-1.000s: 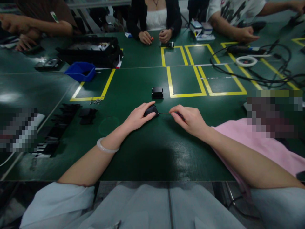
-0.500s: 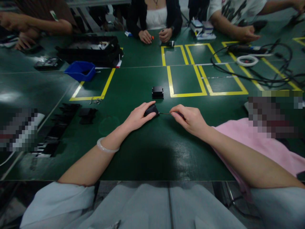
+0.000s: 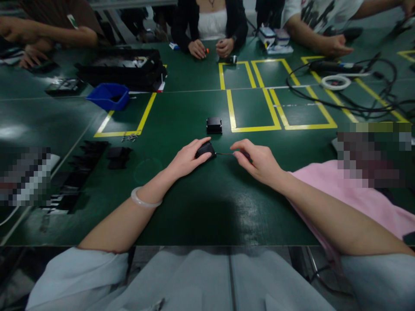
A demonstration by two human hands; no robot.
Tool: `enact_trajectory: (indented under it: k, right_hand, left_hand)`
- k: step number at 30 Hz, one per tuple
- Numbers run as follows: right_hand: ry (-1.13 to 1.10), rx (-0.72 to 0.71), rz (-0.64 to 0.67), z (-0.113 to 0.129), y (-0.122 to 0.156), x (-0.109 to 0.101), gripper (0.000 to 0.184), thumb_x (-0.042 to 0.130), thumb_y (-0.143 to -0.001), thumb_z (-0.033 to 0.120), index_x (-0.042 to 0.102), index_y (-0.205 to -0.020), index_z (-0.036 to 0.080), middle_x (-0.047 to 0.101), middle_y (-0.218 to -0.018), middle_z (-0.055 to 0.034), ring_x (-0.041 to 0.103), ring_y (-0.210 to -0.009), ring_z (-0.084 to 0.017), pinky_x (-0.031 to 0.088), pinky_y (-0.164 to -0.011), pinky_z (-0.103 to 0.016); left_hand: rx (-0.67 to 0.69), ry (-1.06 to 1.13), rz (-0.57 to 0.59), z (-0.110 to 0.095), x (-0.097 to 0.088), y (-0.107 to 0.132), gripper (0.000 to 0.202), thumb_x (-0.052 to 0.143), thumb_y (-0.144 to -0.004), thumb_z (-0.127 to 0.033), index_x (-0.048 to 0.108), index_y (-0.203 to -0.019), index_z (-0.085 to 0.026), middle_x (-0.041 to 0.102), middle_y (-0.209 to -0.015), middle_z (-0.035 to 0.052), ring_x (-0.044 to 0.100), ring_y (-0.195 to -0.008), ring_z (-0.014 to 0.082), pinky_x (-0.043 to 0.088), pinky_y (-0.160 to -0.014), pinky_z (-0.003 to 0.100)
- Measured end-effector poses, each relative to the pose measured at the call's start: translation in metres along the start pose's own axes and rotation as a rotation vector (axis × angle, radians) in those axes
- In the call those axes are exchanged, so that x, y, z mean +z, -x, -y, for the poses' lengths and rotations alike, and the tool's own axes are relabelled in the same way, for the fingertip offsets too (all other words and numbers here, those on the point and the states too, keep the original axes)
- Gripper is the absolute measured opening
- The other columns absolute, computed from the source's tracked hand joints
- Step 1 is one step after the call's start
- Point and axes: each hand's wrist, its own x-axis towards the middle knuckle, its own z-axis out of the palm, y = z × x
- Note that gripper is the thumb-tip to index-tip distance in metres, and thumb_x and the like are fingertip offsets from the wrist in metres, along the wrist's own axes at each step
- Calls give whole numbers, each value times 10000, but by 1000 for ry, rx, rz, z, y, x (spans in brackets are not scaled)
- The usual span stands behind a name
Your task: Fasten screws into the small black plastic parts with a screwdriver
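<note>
My left hand [image 3: 190, 159] is closed around a small black block-shaped part [image 3: 205, 150], pressing it to the green table. In my right hand [image 3: 256, 160] is a screwdriver, its handle mostly hidden by the palm. The thin metal shaft [image 3: 224, 154] points left and its tip meets the right side of the black part. My right index finger is lifted a little off the tool, while the thumb stays against it. Just beyond my hands sits a second black part [image 3: 214, 125] with small bright screws or pins at its sides.
Left of me lie a row of black parts [image 3: 84, 166], another black piece [image 3: 118, 157], loose screws [image 3: 130, 138] and a blue bin [image 3: 109, 96]. A pink cloth [image 3: 343, 190] is under my right forearm. Black cables [image 3: 385, 93] coil at far right. Co-workers sit across the table.
My right index finger has lifted and straightened away from the screwdriver. The left hand and the black part have stayed in place.
</note>
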Motion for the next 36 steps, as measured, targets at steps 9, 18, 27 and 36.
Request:
enact_trajectory:
  k: [9,18,27,36]
  right_hand:
    - [5,3,27,0,0,0,278,427,-1015,345,637,-1069,172,698,-800,-49,639,-644,-160,424,-636,-263]
    - [-1,-41,-33,1,1,2,229,448,-982,244,600,-1139,176,730,-883,-41,615,-625,-135,423,-631,-258]
    - [26,-10,26,0,-1,-1,309,425,-1017,370,632,-1087,151,702,-799,-57,659,-650,-177,433,-632,-273]
    - [25,-23,-27,1,0,2,247,455,-971,254,617,-1132,159,709,-820,-46,648,-637,-160,426,-622,-262]
  left_hand:
    - [8,-9,-6,1,1,0,643,465,-987,-560,459,-1507,-182,606,-1331,134,599,-1186,306,458,-1019,435]
    - [15,3,-12,2,1,-1,638,474,-991,-551,463,-1506,-175,603,-1344,127,598,-1196,302,447,-1050,434]
    - [8,-8,-2,0,1,0,649,465,-990,-562,459,-1510,-174,609,-1313,128,600,-1180,305,462,-1006,429]
    - [14,-12,-2,1,1,0,648,460,-993,-562,450,-1518,-182,600,-1344,124,597,-1192,300,450,-1034,427]
